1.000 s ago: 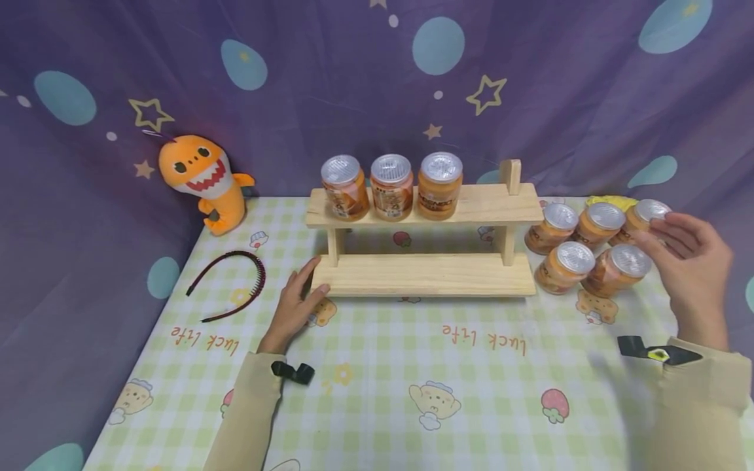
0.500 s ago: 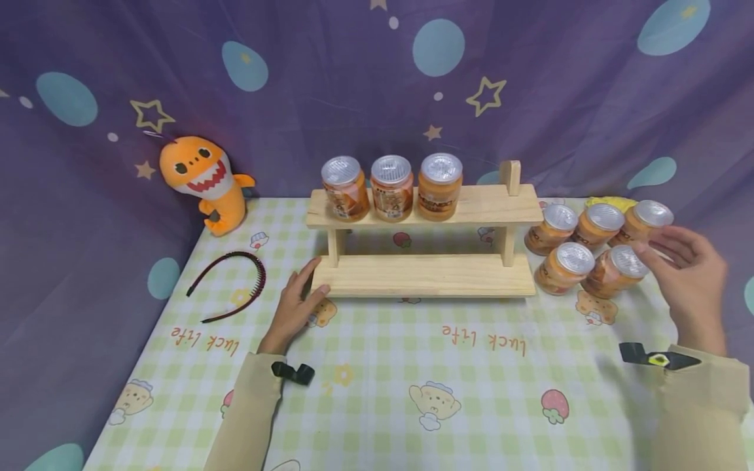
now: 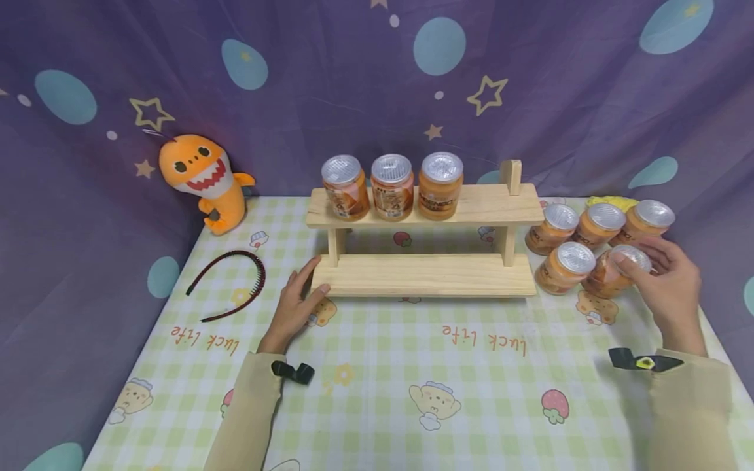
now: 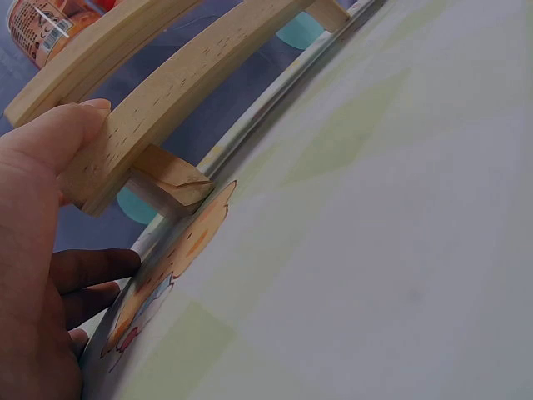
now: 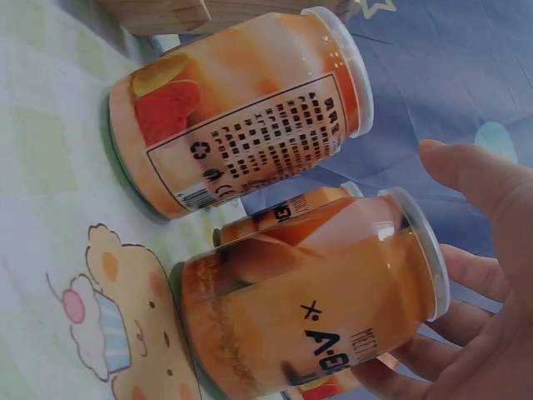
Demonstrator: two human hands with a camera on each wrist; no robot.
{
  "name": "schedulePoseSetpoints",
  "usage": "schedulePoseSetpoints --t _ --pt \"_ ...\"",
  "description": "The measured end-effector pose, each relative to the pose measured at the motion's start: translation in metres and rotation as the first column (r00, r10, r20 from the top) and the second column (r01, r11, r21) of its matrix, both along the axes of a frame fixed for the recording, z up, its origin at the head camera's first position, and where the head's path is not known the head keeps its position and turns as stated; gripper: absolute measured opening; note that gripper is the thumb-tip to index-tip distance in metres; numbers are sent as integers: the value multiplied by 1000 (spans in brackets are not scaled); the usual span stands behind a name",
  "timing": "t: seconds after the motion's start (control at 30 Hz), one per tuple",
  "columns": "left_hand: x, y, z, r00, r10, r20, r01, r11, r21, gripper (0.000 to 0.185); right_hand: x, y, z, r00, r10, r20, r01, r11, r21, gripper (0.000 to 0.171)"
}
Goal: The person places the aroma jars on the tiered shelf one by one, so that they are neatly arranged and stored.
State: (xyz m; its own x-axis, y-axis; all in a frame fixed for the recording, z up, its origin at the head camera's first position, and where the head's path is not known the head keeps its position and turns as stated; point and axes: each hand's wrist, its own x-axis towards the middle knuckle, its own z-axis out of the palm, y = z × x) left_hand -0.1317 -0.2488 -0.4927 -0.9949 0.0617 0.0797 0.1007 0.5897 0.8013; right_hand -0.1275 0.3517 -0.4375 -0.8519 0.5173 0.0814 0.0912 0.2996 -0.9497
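Note:
A two-tier wooden shelf [image 3: 424,275] stands mid-table, with three silver-lidded jars of orange contents on its upper board. At its left end my left hand [image 3: 291,304] holds the lower board, thumb [image 4: 79,125] on the edge and other fingers lower down. Right of the shelf, several matching jars stand upright in two rows. My right hand [image 3: 671,281] is around the right side of the front-right jar [image 3: 603,278]. In the right wrist view its thumb [image 5: 466,171] stays apart from that jar's lid [image 5: 420,254]; the other fingers pass behind the jar, their contact partly hidden.
An orange shark plush [image 3: 203,183] leans at the back left, with a dark toothed headband [image 3: 259,278] in front of it. Something yellow [image 3: 612,201] lies behind the right-hand jars. A purple curtain [image 3: 365,85] hangs behind the checked tablecloth [image 3: 377,392].
My right hand has moved left and toward me, from the back-right jar to the front-right one. The left hand, shelf and jars keep their places.

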Motion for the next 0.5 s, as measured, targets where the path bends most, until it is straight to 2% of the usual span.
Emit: schedulePoseSetpoints --t 0.17,0.5 --pt "0 -1 0 1000 3 2 -3 1000 -4 63 0 0 -4 1000 20 6 -20 1000 20 47" --pt "-1 0 0 1000 6 15 -6 1000 -9 64 1 4 -14 995 56 82 -63 994 93 62"
